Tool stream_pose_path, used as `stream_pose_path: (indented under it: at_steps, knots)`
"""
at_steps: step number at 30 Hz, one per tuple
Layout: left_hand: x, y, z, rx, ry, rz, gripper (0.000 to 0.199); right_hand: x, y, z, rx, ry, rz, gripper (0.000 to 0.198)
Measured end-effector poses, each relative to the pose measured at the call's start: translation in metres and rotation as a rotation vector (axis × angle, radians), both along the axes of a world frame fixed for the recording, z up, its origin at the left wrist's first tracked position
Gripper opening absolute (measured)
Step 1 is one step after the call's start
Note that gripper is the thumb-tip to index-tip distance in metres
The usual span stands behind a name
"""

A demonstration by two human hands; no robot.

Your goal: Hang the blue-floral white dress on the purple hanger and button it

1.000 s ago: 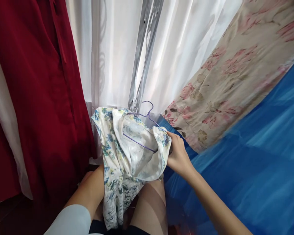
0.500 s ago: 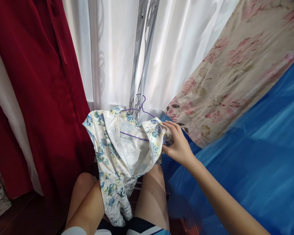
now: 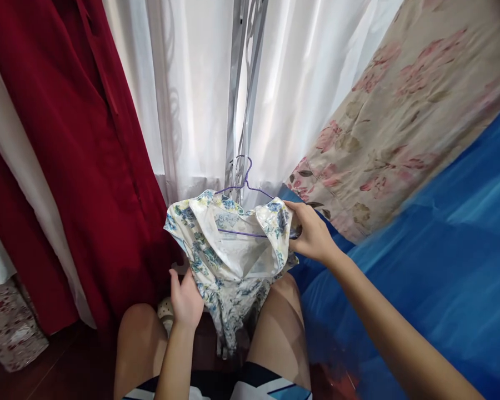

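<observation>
Risen a little since a second ago, and squared up: floral garment (image 3: 229, 261) on a purple wire hanger (image 3: 244, 191), now held higher over the knees with the hook nearer the grey metal rail (image 3: 238, 89). Left hand (image 3: 186, 300) newly in view from under the cloth, earlier hidden behind it; now lying against the garment's lower left edge, fingers loosely curled on the fabric, whether truly pinching it hard to tell. Right hand (image 3: 312, 236) closed on the right shoulder of the garment, thumb on top, clamping cloth and probably the hanger's end beneath, though that end is covered. Hanger's long bar running left to right, close to level, its hook standing up at the middle and pointing away toward the white curtain (image 3: 191, 100). Garment thus directly ahead of both hands, between them, hanging down from the bar toward the lap. Right hand the nearer to the hanger, being at its end; left hand lower, at the hem side, well below the bar. Red cloth (image 3: 66, 139) hanging to the left, pink-flowered sheet (image 3: 400, 111) and blue cover (image 3: 441, 250) to the right, none touching the garment.
</observation>
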State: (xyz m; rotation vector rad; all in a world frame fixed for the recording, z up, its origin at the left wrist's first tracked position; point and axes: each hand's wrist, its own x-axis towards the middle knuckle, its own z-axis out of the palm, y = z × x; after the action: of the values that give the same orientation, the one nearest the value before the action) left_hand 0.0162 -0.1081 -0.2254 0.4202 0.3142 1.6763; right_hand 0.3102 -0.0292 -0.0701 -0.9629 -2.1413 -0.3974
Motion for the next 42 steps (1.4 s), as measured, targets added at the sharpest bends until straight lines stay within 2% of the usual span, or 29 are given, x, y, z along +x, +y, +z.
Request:
stream_pose_path:
  at_steps: [3, 6, 10, 13, 16, 20, 24, 27, 31, 32, 35, 39, 42]
  knots:
    - [-0.005, 0.002, 0.009, 0.043, 0.202, 0.223, 0.058, 0.002, 0.007, 0.001, 0.01, -0.022, 0.003, 0.081]
    - [-0.009, 0.019, 0.03, 0.103, 0.361, 0.401, 0.05, 0.006, 0.013, 0.006, 0.016, -0.046, 0.022, 0.083]
    - [-0.013, 0.042, 0.057, 0.068, 0.395, 0.548, 0.047, 0.016, 0.018, 0.015, -0.004, -0.072, 0.109, 0.083]
    - [-0.018, 0.044, 0.065, 0.066, 0.406, 0.635, 0.043, 0.021, 0.016, 0.016, -0.027, -0.094, 0.148, 0.083]
    - [-0.023, 0.034, 0.059, 0.058, 0.419, 0.691, 0.046, 0.019, 0.008, 0.004, -0.058, -0.108, 0.121, 0.088]
    - [-0.026, 0.019, 0.04, -0.02, 0.489, 0.68, 0.053, -0.001, -0.019, -0.037, -0.074, -0.036, 0.031, 0.09]
    - [-0.021, 0.012, 0.02, -0.094, 0.565, 0.667, 0.055, -0.052, -0.052, -0.083, -0.13, 0.243, 0.07, 0.082]
    - [-0.016, 0.01, 0.011, -0.098, 0.632, 0.659, 0.055, -0.105, -0.059, -0.097, -0.183, 0.428, 0.138, 0.07]
    - [-0.012, 0.005, 0.005, -0.06, 0.714, 0.641, 0.049, -0.161, -0.037, -0.082, -0.234, 0.584, 0.201, 0.074]
    - [-0.012, 0.003, 0.004, -0.061, 0.728, 0.644, 0.048, -0.167, -0.028, -0.075, -0.264, 0.628, 0.215, 0.066]
    - [-0.014, 0.0, 0.003, -0.091, 0.743, 0.669, 0.05, -0.162, -0.002, -0.052, -0.354, 0.807, 0.251, 0.017]
    - [-0.018, -0.002, 0.009, -0.091, 0.694, 0.771, 0.051, -0.131, 0.023, -0.026, -0.438, 1.088, 0.262, 0.051]
    - [-0.02, -0.004, 0.016, -0.066, 0.666, 0.817, 0.048, -0.117, 0.025, -0.02, -0.506, 1.097, 0.293, 0.051]
